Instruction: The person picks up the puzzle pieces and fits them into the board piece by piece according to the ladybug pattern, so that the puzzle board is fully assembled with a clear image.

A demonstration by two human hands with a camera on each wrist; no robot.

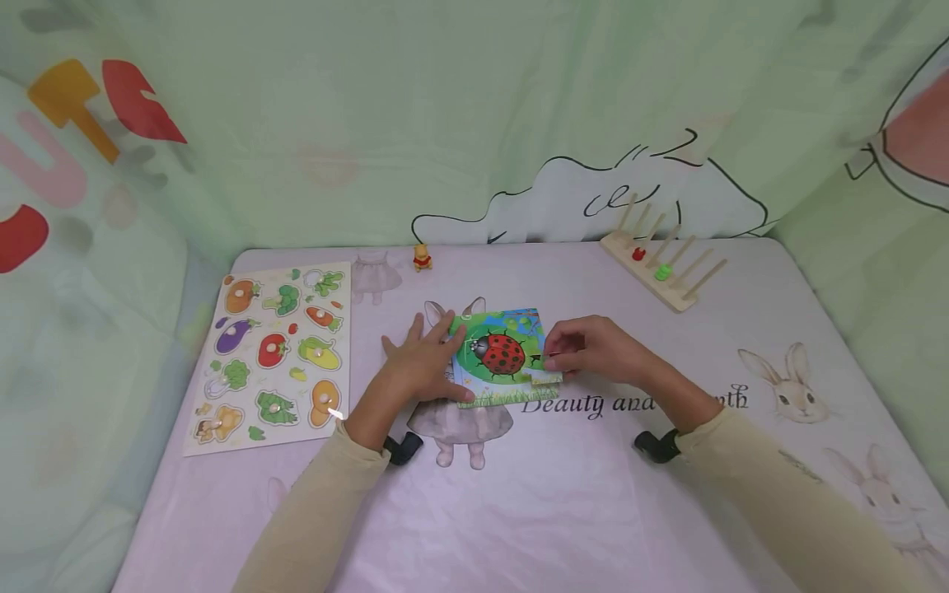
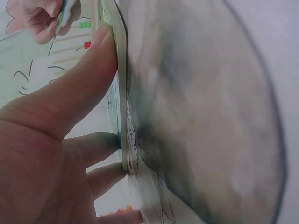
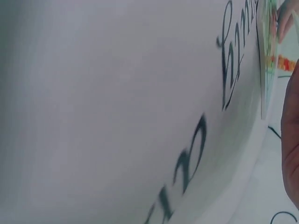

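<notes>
A square ladybug puzzle lies on the pink-white cloth, with a red spotted ladybug on green. Over its left side my left hand is spread, thumb near the lower edge and fingertips towards the upper left. The left wrist view shows the thumb and fingers against the thin board edge. At the puzzle's right side, my right hand pinches a puzzle piece with grass on it, raised off the board in the left wrist view. Fingers partly hide the piece. Only part of the right hand appears in its wrist view.
A vegetable knob puzzle board lies at the left. At the back stand a small bear figure and, to the right, a wooden peg rack with red and green beads. Printed curtains enclose the table.
</notes>
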